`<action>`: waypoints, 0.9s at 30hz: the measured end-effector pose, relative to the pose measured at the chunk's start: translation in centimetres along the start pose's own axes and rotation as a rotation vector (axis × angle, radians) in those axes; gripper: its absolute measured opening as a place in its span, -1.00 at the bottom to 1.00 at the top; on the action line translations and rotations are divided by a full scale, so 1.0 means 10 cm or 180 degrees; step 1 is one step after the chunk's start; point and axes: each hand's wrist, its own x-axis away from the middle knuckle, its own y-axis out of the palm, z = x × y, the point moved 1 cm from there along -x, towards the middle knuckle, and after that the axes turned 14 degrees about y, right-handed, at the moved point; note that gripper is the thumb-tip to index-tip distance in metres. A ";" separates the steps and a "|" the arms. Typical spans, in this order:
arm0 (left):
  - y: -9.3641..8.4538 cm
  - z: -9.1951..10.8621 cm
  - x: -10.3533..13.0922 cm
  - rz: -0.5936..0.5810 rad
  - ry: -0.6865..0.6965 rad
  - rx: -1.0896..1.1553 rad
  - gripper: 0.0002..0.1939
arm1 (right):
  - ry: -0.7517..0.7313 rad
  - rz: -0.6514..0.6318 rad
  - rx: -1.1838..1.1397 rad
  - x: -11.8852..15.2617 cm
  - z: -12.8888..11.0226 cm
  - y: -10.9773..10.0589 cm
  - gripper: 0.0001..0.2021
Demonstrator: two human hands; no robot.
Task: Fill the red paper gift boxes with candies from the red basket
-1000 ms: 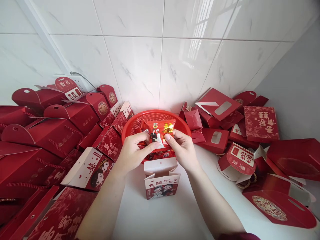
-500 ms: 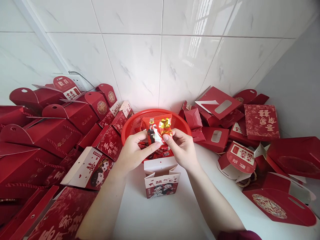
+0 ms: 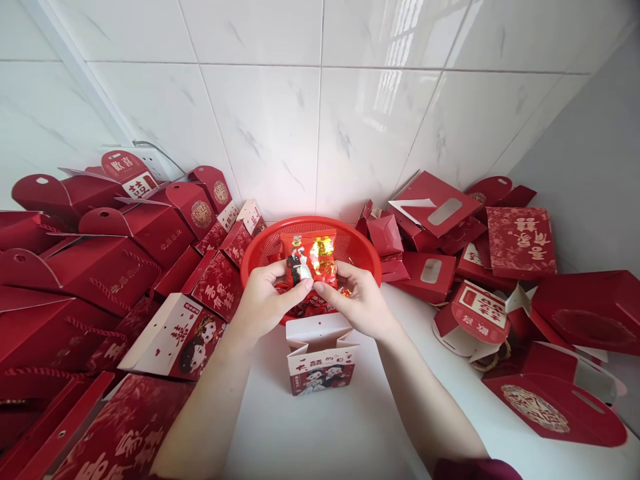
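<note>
A shiny red candy packet (image 3: 311,259) printed with a couple is held upright over the red basket (image 3: 371,248). My left hand (image 3: 267,297) grips its left side, the thumb on its front. On the right side my right hand (image 3: 357,299) grips it too, thumb near its lower edge. More red wrapped packets (image 3: 315,303) lie in the basket, partly hidden by my hands. Just in front of the basket an open white-and-red box (image 3: 321,363) with cartoon figures stands upright on the white table (image 3: 320,433).
Many red gift boxes (image 3: 100,267) crowd the left side. Further red boxes (image 3: 523,241) are piled on the right, some with cord handles. A tiled wall (image 3: 260,133) rises behind, with a socket and cable at the left.
The packet has shifted slightly left and now faces forward more squarely. My right hand has moved a little left and its thumb lies lower on the packet.
</note>
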 end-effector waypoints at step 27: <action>-0.12 0.08 0.16 -0.2530 0.0238 -0.1052 -0.80 | -0.0376 -0.1750 0.1770 0.24 -0.18 -0.38 -0.96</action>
